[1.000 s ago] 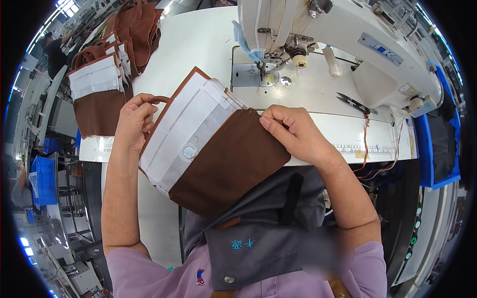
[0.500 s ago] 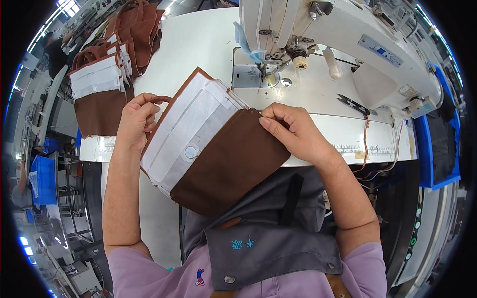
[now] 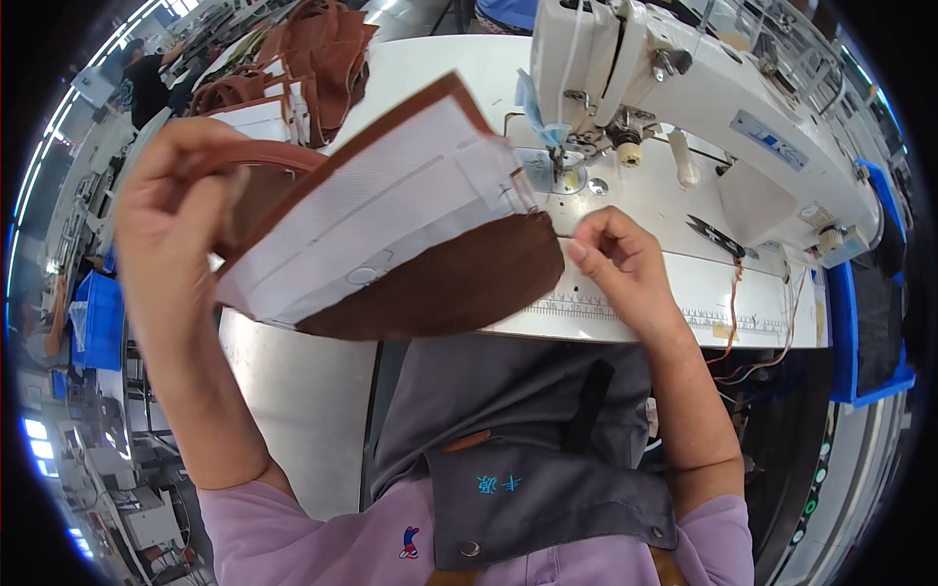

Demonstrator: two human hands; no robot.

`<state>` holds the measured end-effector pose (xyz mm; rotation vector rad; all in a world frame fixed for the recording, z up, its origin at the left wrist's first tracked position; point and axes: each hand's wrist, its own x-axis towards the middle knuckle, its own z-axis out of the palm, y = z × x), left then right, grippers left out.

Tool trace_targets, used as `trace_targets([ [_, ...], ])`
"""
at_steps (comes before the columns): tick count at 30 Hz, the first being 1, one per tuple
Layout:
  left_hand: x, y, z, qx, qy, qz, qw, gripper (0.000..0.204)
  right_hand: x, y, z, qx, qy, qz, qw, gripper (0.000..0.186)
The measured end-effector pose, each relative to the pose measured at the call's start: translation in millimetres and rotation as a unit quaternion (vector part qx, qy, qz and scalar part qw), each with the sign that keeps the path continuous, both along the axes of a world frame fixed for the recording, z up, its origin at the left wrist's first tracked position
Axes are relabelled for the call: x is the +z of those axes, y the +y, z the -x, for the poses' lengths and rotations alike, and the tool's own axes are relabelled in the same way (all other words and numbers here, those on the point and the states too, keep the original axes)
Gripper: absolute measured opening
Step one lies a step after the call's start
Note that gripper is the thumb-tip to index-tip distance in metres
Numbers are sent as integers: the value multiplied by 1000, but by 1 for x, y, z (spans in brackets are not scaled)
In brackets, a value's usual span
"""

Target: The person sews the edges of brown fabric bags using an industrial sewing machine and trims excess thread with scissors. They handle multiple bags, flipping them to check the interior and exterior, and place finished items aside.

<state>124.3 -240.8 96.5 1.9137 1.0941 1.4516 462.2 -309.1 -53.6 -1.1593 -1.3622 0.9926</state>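
Note:
My left hand (image 3: 171,205) grips the red-brown handle (image 3: 264,154) of a bag piece (image 3: 430,275). The piece is held raised and tilted over the front of the sewing table, with dark brown fabric below and a white lining panel (image 3: 371,195) with a small round disc above. My right hand (image 3: 620,259) is beside the piece's right corner, apart from it, fingers loosely curled and apart. A white sewing machine (image 3: 684,117) stands behind, its needle area just beyond the piece. Black thread snips (image 3: 715,234) lie on the table (image 3: 762,320) to the right of my right hand.
More brown bag pieces (image 3: 313,59) are piled at the back left. A blue bin (image 3: 899,386) with dark contents is at the right, another (image 3: 103,313) at the left. Loose cords hang over the table's right front edge. A person in black (image 3: 147,88) works at the far left.
My right hand has let go of the piece and drawn slightly right. My left hand has swung left and up with the handle, lifting and tilting the piece.

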Motion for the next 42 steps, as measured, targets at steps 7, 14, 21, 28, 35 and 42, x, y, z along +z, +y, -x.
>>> trace_targets([
  [7,19,-99,-35,-17,343,-433,833,15,18,-47,32,219,134,-43,966,33],
  [14,-71,-131,-58,-256,415,-226,843,19,-43,-95,78,265,456,151,836,77],
  [21,-113,-70,-54,-178,377,-130,900,37,-43,-92,72,177,339,266,885,48],
  [28,-119,-59,-60,-166,510,-74,841,60,-41,-91,72,165,339,254,891,54],
  [35,-95,-57,-37,-338,459,33,821,91,-46,-87,57,166,426,267,848,61],
  [42,-119,-59,-37,-270,453,14,850,76,-40,-84,65,116,402,245,875,57],
])
